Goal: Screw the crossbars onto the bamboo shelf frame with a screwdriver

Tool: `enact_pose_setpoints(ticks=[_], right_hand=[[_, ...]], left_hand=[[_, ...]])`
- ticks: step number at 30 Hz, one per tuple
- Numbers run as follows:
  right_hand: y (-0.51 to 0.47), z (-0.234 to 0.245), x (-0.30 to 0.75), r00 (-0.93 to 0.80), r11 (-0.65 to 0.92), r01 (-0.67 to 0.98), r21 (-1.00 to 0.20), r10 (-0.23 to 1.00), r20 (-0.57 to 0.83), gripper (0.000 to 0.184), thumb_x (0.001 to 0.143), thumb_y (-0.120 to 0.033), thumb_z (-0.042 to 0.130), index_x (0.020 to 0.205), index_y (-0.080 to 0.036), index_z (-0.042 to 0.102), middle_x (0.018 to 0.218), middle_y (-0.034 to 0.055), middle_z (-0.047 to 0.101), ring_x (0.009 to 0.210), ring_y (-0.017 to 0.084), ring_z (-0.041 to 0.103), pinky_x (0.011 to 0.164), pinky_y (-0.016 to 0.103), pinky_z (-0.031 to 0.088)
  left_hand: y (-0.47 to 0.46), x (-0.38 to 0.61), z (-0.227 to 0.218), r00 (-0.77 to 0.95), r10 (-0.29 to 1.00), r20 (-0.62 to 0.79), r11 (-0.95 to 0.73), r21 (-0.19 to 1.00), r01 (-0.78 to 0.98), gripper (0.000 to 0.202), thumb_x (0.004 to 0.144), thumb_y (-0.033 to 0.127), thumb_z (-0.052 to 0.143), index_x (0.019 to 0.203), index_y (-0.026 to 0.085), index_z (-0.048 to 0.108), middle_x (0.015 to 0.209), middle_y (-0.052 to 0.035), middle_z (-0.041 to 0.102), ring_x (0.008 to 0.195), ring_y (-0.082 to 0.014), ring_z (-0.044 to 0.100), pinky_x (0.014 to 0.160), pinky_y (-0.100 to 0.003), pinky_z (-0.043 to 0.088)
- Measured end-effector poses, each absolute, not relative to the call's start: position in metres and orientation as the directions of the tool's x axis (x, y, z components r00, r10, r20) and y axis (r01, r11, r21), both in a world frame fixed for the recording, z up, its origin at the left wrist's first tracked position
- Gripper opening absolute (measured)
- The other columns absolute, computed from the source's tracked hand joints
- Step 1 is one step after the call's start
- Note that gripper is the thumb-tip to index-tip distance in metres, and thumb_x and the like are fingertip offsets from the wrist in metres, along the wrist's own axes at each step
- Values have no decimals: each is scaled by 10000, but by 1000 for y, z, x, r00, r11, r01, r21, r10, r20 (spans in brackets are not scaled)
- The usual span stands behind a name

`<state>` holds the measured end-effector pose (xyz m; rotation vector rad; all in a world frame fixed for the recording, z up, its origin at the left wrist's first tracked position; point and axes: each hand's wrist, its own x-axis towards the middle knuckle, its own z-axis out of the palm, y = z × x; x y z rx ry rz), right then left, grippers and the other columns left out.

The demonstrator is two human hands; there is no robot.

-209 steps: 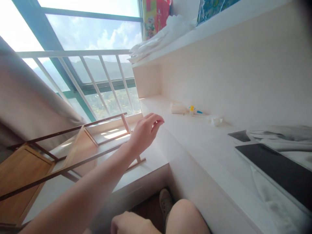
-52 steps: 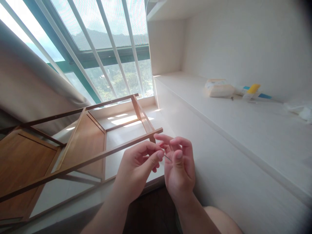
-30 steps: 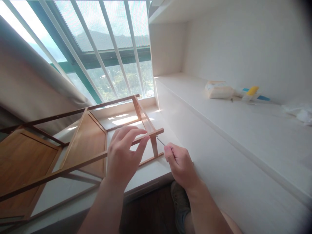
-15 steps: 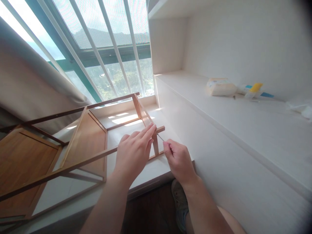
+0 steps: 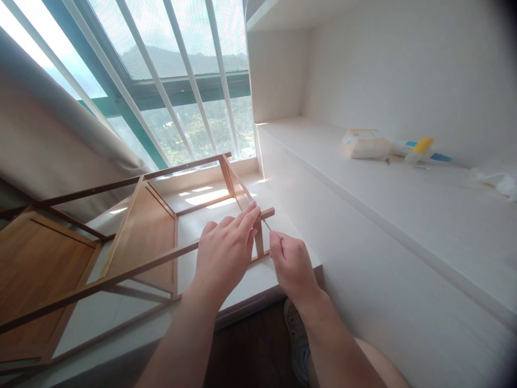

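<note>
The brown wooden frame with flat panels [image 5: 141, 237] lies on its side on the low white platform [image 5: 242, 293], at the left and in front of the barred window [image 5: 189, 124]. The step in hand appears to be work at one corner joint, at the right end of its near dark-brown rail [image 5: 153, 263].

The right hand [image 5: 293, 258] has its fingers closed around a thin grey metal rod [image 5: 267, 224], whose far end reaches this joint; whether it sits inside a hole is too small to tell. The left hand [image 5: 228, 245] lies over the rail, just left of the joint, with the fingers extended together; whether they grip or only rest, I cannot tell.

In my judgement, the next move calls for a firmly supported rail and a rod well lined up with the joint, then small, controlled turns of the right wrist. If the rod tilts, it could slip out.
</note>
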<state>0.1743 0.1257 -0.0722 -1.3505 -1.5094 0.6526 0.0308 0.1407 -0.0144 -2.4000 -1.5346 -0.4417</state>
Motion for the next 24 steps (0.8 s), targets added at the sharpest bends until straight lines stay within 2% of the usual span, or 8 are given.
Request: enact_pose_setpoints(ticks=[2, 4, 7, 10, 13, 18, 21, 24], right_hand=[[125, -71, 168, 92, 182, 191, -965, 975, 202, 457, 983, -352, 410, 553, -202, 375, 482, -27, 410, 490, 116, 365, 525, 279, 257], [122, -67, 160, 48, 72, -180, -981, 997, 64, 473, 981, -375, 394, 539, -214, 344, 426, -36, 385, 426, 108, 326, 462, 267, 233], [118, -57, 152, -154, -171, -673, -720, 984, -90, 418, 966, -366, 384, 580, -221, 314, 407, -63, 339, 363, 92, 231, 403, 245, 145], [115, -49, 148, -299, -321, -847, -423, 947, -119, 382, 947, -316, 395, 591, -212, 304, 421, -72, 313, 354, 81, 221, 394, 228, 126], [113, -48, 144, -283, -311, -875, -371, 950, -129, 387, 947, -311, 403, 586, -208, 312, 422, -72, 307, 354, 77, 224, 393, 225, 127], [110, -56, 132, -65, -143, -761, -633, 987, -146, 409, 934, -355, 455, 574, -213, 324, 425, -73, 313, 370, 75, 235, 393, 224, 131], [112, -63, 130, 53, -43, -574, -818, 995, -89, 446, 951, -386, 439, 557, -224, 306, 415, -73, 298, 370, 83, 262, 395, 238, 164], [114, -67, 138, 107, 82, -195, -977, 992, 62, 476, 986, -403, 391, 551, -217, 352, 437, -46, 381, 419, 102, 344, 454, 257, 257]], left_hand=[[140, 31, -15, 392, 835, 386, -405, -51, 913, 432, 991, 272, 420, 1419, 324, 438, 1479, 80, 482, 1056, -205, 637, 774, -409, 427], [140, 31, -15, 390, 837, 384, -402, -53, 914, 432, 989, 274, 427, 1418, 319, 441, 1466, 67, 502, 1038, -210, 642, 777, -413, 425], [140, 31, -15, 389, 836, 386, -398, -61, 915, 426, 986, 261, 429, 1408, 314, 456, 1453, 69, 516, 1014, -213, 645, 772, -414, 422], [141, 31, -15, 384, 836, 393, -394, -59, 917, 410, 987, 258, 426, 1389, 323, 474, 1447, 89, 520, 970, -208, 649, 769, -411, 416], [143, 32, -16, 368, 833, 413, -381, -53, 923, 396, 995, 253, 407, 1374, 332, 487, 1430, 99, 536, 955, -202, 651, 765, -407, 404], [143, 33, -18, 353, 832, 428, -369, -49, 928, 426, 979, 196, 411, 1374, 332, 494, 1398, 76, 572, 926, -198, 653, 757, -392, 390], [142, 33, -17, 354, 833, 425, -370, -48, 928, 435, 977, 190, 400, 1378, 331, 493, 1410, 63, 561, 929, -204, 655, 756, -389, 392], [142, 34, -17, 352, 831, 430, -373, -38, 927, 407, 986, 234, 391, 1366, 331, 503, 1417, 51, 556, 947, -210, 659, 751, -394, 401]])
